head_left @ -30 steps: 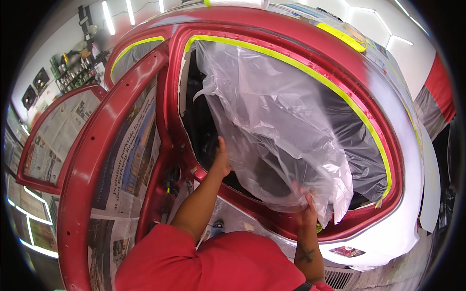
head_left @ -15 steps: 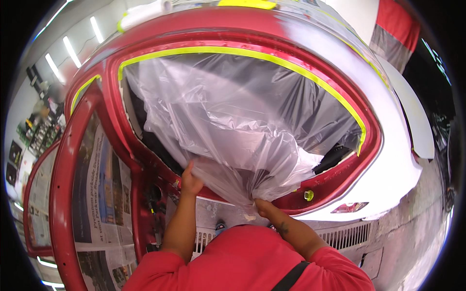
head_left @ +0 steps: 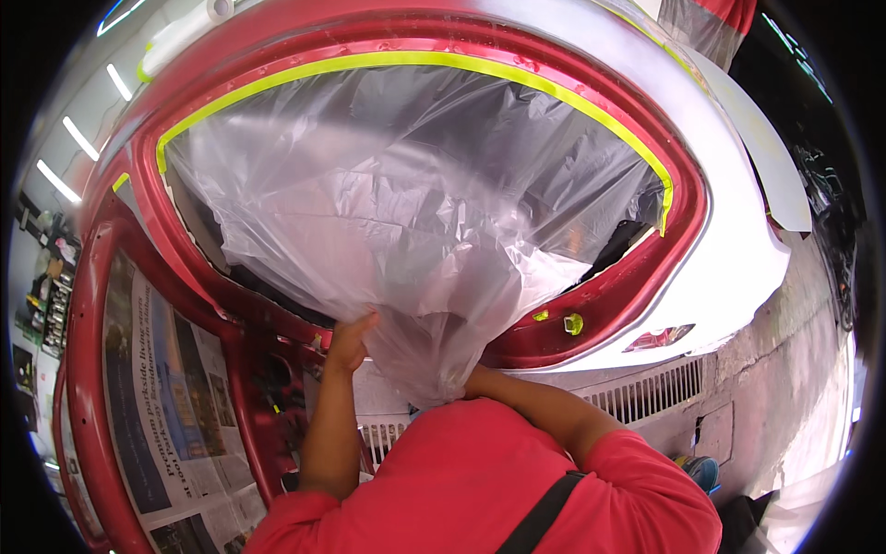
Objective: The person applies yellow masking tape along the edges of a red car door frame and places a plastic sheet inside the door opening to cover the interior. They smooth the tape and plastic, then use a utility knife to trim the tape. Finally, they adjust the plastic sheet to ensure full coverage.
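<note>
A clear plastic sheet [head_left: 388, 222] hangs across the rear door opening of a red car body [head_left: 360, 35]. Yellow-green masking tape [head_left: 406, 61] fixes its upper edge along the frame. At the sheet's lower left edge my left hand [head_left: 347, 343] is closed, pinching the film between its fingers. The lower middle of the sheet is drawn together toward my body, where my right hand [head_left: 473, 380] grips the gathered end; the film and my shirt hide most of those fingers. Folds run from both hands up to the tape.
An opened red door [head_left: 83, 314], its window covered with newspaper [head_left: 175, 397], stands at my left. The white rear panel [head_left: 738, 212] curves away on the right. A floor grate [head_left: 646, 397] lies below the sill. Behind my right arm stands a round can [head_left: 699, 471].
The view has shifted, with the car higher and further left in it. My right hand has pulled the gathered sheet closer to my body; my left hand still grips the edge.
</note>
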A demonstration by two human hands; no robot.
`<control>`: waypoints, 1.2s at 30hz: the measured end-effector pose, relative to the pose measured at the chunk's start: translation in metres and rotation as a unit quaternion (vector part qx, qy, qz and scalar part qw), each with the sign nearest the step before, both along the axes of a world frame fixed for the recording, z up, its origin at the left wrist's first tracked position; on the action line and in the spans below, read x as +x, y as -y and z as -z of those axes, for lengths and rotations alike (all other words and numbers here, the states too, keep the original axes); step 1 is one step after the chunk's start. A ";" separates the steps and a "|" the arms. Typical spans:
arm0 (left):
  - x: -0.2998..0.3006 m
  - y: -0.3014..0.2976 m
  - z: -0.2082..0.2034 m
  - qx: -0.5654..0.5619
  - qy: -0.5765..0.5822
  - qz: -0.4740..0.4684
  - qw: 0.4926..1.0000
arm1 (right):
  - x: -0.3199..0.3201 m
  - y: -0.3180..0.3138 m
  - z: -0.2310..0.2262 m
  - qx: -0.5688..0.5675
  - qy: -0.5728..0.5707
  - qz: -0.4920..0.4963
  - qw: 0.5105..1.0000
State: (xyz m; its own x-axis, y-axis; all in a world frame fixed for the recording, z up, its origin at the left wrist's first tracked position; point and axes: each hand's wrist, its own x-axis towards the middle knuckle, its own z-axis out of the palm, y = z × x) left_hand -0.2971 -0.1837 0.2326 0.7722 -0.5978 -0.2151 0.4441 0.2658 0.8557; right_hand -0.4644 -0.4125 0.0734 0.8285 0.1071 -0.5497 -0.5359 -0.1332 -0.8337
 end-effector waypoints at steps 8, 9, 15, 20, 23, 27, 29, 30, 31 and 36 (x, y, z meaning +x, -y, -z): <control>0.017 0.054 -0.055 -0.174 -0.041 0.019 0.984 | -0.007 -0.007 0.012 -0.091 0.129 -0.052 0.986; 0.014 0.050 -0.050 -0.165 -0.056 0.012 0.985 | -0.011 -0.001 0.013 -0.091 0.126 -0.042 0.987; -0.012 -0.005 -0.002 -0.144 -0.098 -0.073 0.982 | 0.025 0.063 -0.071 0.205 0.028 0.039 0.978; -0.035 -0.017 0.020 -0.116 -0.138 -0.127 0.975 | 0.075 0.063 -0.207 0.355 -0.006 0.000 0.935; -0.042 -0.003 0.015 -0.113 -0.207 -0.161 0.958 | 0.086 0.036 -0.162 0.246 0.070 0.144 0.956; -0.032 -0.014 0.028 -0.174 -0.194 -0.187 0.947 | 0.072 0.025 -0.118 0.432 -0.070 0.139 0.888; -0.011 -0.025 0.036 -0.189 -0.173 -0.163 0.953 | 0.055 0.022 -0.108 0.453 -0.114 0.119 0.876; -0.002 -0.017 0.018 -0.190 -0.157 -0.134 0.960 | 0.052 0.026 -0.091 0.450 -0.114 0.088 0.881; 0.008 -0.004 -0.009 -0.189 -0.142 -0.097 0.967 | 0.052 0.033 -0.061 0.448 -0.109 0.062 0.885; 0.049 0.030 -0.052 -0.160 -0.057 -0.033 0.985 | 0.039 0.016 -0.035 0.419 -0.131 0.020 0.898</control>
State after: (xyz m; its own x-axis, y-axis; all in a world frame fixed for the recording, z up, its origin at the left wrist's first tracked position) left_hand -0.2480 -0.2139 0.2845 0.7930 -0.5989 -0.1117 0.5055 0.5446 0.6692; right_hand -0.4259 -0.4290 0.1081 0.6942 0.5480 -0.4666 -0.7193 0.5056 -0.4763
